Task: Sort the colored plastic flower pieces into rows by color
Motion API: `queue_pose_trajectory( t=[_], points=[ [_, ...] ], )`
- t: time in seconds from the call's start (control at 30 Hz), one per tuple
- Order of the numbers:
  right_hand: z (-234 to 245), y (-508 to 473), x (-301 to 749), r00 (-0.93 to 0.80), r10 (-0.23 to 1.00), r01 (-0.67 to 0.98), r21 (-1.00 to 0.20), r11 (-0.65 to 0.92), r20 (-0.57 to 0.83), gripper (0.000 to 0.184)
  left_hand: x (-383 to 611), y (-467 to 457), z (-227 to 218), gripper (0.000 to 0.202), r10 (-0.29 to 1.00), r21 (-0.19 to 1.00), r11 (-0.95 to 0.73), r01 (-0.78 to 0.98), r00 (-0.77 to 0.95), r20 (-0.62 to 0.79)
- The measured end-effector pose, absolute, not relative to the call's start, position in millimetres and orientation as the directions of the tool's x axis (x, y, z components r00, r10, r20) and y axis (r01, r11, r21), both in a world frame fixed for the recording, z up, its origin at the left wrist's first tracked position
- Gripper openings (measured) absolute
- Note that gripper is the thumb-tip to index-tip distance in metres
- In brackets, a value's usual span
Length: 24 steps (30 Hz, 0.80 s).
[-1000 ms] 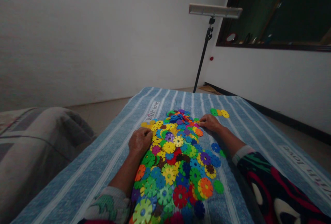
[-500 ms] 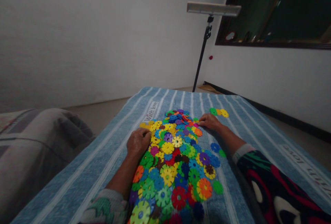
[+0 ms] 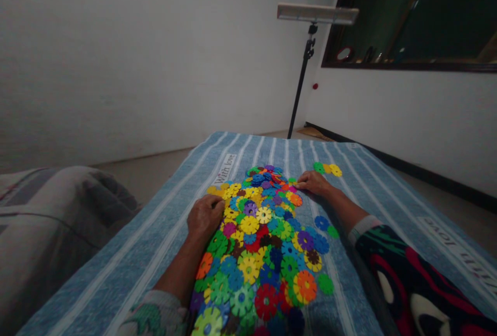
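A heap of flat, notched plastic discs (image 3: 262, 237) in many colours lies on a blue striped towel (image 3: 155, 243). My left hand (image 3: 204, 216) rests at the heap's left edge with its fingers curled against the discs. At the far right edge of the heap, my right hand (image 3: 315, 183) lies flat with its fingertips on the discs. A short row of a green and two yellow discs (image 3: 328, 169) sits apart, just beyond my right hand. Two loose discs, one blue (image 3: 321, 222) and one green, lie beside my right forearm.
A light panel on a black stand (image 3: 301, 74) rises behind the towel near the room's corner. A grey folded blanket (image 3: 50, 232) is at the left. A dark window (image 3: 411, 15) fills the upper right wall. The towel carries the words "With love" (image 3: 225, 168).
My left hand has slid slightly back toward me along the heap's left edge. The right hand has stayed put. The view has shifted a little.
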State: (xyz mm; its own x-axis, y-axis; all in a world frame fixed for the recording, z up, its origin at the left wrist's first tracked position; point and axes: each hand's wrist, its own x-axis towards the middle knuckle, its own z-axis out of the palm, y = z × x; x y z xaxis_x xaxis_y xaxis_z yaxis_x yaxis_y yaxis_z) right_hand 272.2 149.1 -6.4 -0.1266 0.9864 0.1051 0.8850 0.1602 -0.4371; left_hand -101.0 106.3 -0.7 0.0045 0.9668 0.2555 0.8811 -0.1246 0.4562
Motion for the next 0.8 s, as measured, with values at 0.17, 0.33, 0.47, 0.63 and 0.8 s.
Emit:
queue_pose_trajectory(
  t=[0.17,0.33,0.47,0.63,0.8],
  points=[
    [-6.3,150.9,272.4,-0.130,0.986,0.885,-0.436,0.161,0.100,0.017,-102.6,108.2,-3.7,0.032,0.963,0.462,-0.134,0.876,0.006,0.269],
    [-4.0,149.8,271.6,-0.137,0.986,0.892,-0.420,0.166,0.098,0.023,-103.9,108.4,-4.9,0.034,0.959,0.465,-0.151,0.872,0.015,0.283],
    [-0.4,147.1,269.5,-0.141,0.985,0.907,-0.384,0.171,0.104,0.036,-103.9,107.6,-3.9,0.037,0.963,0.474,-0.140,0.870,0.009,0.269],
    [1.3,148.6,264.8,-0.104,0.989,0.936,-0.325,0.134,0.108,0.039,-103.8,107.5,-2.5,0.037,0.968,0.480,-0.129,0.868,0.006,0.250],
    [2.6,150.6,257.3,-0.065,0.989,0.965,-0.244,0.097,0.134,0.032,-104.8,108.6,-3.0,0.035,0.968,0.470,-0.127,0.873,0.007,0.250]
  ],
)
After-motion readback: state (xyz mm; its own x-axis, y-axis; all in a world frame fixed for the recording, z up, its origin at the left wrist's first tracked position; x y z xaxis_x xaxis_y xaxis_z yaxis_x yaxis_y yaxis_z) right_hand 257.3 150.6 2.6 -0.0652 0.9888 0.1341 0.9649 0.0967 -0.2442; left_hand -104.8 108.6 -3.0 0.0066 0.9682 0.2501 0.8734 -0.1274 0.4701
